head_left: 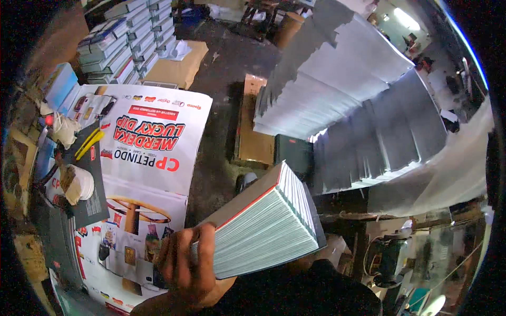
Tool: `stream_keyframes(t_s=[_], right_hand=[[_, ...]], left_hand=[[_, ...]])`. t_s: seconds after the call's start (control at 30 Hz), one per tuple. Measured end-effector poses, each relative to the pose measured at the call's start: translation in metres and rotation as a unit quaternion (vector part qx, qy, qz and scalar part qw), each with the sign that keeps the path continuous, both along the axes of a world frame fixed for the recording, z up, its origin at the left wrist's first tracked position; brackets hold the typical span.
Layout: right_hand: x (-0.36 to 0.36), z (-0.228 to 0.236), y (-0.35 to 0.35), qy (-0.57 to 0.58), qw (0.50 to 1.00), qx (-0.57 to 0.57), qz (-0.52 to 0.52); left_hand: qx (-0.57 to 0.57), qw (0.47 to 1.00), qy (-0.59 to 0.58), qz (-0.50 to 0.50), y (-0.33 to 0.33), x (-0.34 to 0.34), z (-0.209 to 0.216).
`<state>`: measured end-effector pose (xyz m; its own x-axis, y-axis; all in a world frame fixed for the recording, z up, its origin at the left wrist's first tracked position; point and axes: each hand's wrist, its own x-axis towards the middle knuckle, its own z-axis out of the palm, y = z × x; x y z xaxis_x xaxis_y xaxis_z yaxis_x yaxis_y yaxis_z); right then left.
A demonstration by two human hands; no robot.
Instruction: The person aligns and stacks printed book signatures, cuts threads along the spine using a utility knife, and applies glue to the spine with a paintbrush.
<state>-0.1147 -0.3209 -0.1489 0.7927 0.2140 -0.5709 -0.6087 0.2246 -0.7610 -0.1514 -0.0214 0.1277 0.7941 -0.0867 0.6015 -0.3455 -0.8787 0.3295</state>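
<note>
My left hand (192,260) is closed round the near left end of a thick block of paper (269,231). The block is held tilted in front of my dark shirt, its many white page edges facing up and toward me. A grey-brown cover and a thin red line run along its upper side, and a dark sheet shows at its right end. Left of the hand lies a large printed poster sheet (197,126) in white and red. My right hand does not show; the block may hide it.
On the left sheets lie a yellow-handled tool (89,145) and a roll of white tape or cord (80,184). Bundled stacks of books (132,39) stand at the far left. Tall piles of grey-white sheets (337,73) rise at the right, beside a brown cardboard box (250,121).
</note>
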Motion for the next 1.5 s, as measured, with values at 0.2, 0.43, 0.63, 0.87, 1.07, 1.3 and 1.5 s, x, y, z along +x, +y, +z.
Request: stream_keyframes(t_s=[0.2,0.43,0.63,0.87,1.07,1.3,1.5], right_hand=[[0.05,-0.017,0.002,-0.009,1.0,0.023,-0.006],[0.077,0.023,-0.013,0.017,0.998,0.053,0.0],[0.136,0.082,-0.051,0.046,0.998,0.031,0.034],[0.231,0.122,-0.119,-0.055,0.995,0.064,0.047],[0.286,0.16,-0.141,-0.022,0.998,0.029,0.047],[0.334,0.173,-0.141,0.011,0.999,-0.016,0.049],[0.419,0.181,-0.115,0.023,0.995,-0.059,0.072]], left_hand=[[-0.042,0.986,0.161,-0.008,0.007,0.058,-0.023],[-0.206,0.918,0.325,0.096,0.008,0.134,-0.014],[-0.225,0.906,0.339,0.116,-0.033,0.184,0.034],[-0.242,0.917,0.295,0.116,-0.087,0.223,0.089],[-0.191,0.954,0.207,0.101,-0.106,0.259,0.118],[-0.254,0.92,0.248,0.165,-0.067,0.308,0.1],[-0.235,0.939,0.19,0.163,-0.022,0.41,0.087]])
